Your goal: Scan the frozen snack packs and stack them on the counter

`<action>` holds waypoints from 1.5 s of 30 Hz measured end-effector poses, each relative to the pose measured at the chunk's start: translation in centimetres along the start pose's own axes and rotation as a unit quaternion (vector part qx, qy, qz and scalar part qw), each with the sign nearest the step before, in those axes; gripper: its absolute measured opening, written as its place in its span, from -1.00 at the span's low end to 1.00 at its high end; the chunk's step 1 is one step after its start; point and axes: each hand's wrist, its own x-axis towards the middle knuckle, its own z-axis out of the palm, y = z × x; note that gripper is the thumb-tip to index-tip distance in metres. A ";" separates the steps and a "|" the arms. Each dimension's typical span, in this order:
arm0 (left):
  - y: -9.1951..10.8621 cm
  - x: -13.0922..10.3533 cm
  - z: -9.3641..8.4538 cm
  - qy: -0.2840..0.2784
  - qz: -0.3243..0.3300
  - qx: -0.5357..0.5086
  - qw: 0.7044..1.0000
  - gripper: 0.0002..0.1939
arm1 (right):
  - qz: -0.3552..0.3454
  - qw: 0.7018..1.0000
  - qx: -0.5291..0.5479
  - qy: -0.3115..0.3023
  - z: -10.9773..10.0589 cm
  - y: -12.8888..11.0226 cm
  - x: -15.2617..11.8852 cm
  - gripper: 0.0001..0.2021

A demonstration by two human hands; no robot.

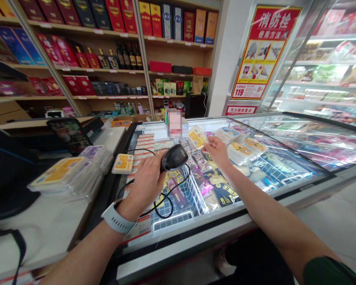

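My left hand (146, 184) is wrapped round a black barcode scanner (174, 157), its head pointing right over the glass-topped freezer (195, 233). A coiled black cable trails from the scanner across the glass. In my right hand (216, 149), pinched at one corner, is a flat clear package with a yellow label (196, 137), tilted up a little beyond the scanner. Right of that hand, similar packages (241, 152) lie stacked on the glass. Another yellow-labelled package (123, 163) rests at the freezer's left edge.
More packages stand in stacks (61, 174) on the white counter (6, 253) at left, near a phone-like screen (69, 136). Shelves of boxed bottles (118, 16) line the back wall. A lit display fridge (329, 75) stands at right.
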 end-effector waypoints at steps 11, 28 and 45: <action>0.4 0.1 -0.4 0.000 -0.005 0.001 1.000 -0.50 | -0.010 1.000 0.016 0.020 -0.2 0.2 0.3 -0.54; 0.4 0.1 -0.5 0.003 -0.008 0.003 1.000 -0.51 | -0.169 0.920 -0.316 0.161 -5.4 -1.4 2.0 -0.72; 0.5 0.1 -0.5 0.002 -0.003 0.008 1.000 -0.53 | -0.135 0.752 -0.644 0.041 -4.9 -1.2 1.3 -0.75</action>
